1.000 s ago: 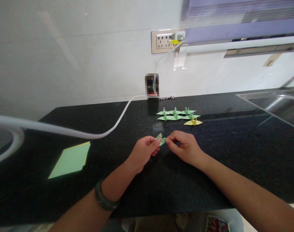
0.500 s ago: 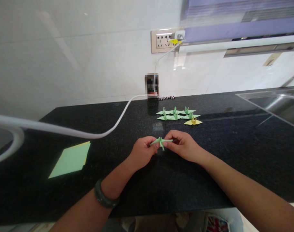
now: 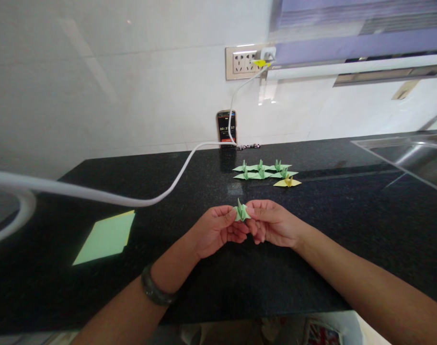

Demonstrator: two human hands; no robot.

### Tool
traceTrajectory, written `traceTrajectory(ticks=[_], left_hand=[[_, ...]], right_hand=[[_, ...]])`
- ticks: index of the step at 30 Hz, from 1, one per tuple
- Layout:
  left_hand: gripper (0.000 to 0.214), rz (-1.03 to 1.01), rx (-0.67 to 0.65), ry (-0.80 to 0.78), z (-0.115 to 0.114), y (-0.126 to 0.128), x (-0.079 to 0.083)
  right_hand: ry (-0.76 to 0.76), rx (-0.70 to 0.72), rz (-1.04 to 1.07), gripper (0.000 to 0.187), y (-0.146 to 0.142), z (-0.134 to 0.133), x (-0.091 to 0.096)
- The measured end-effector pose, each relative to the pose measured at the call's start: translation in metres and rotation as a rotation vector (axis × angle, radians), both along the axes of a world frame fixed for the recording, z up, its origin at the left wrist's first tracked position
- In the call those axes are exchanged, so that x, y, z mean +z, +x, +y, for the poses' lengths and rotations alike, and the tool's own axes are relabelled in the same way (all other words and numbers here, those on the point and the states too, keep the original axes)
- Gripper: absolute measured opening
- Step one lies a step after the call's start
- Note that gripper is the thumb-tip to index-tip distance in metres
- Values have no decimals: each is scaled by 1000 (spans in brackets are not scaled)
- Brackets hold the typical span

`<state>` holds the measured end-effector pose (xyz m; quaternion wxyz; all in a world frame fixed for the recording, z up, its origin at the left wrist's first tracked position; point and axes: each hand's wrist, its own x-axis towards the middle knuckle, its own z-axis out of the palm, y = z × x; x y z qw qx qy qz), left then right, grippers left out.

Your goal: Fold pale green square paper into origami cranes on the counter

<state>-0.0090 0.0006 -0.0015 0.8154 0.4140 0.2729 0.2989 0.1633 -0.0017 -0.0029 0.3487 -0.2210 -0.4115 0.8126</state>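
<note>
A green paper crane (image 3: 242,212) is held between my two hands above the dark countertop. My left hand (image 3: 218,229) pinches one wing between thumb and fingers. On the other side my right hand (image 3: 273,221) grips the opposite wing the same way. The fingertips cover the outer ends of both wings. Beyond my hands, several finished green cranes (image 3: 261,174) stand in two rows, with one yellow crane (image 3: 288,182) in front at the right.
Green and yellow paper sheets (image 3: 105,238) lie at the left. A white cable (image 3: 175,182) runs across to a phone (image 3: 227,128) leaning on the wall, beside a beaded strand (image 3: 249,146). A steel sink (image 3: 419,155) is at the right; the counter edge is near me.
The crane in my hands has been turned, so its wings now point outward into my fingers and a point stands up. Both hands have rotated with it, fingers curling beneath.
</note>
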Motion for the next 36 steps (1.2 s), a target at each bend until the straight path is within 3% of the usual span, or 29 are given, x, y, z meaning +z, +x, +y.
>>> traceTrajectory(ticks=[15, 36], left_hand=[[17, -258, 118, -41, -6, 10, 2], [18, -260, 107, 17, -9, 12, 2]], right_hand=[[-27, -31, 180, 15, -8, -4, -4], [-37, -60, 164, 17, -12, -7, -4]])
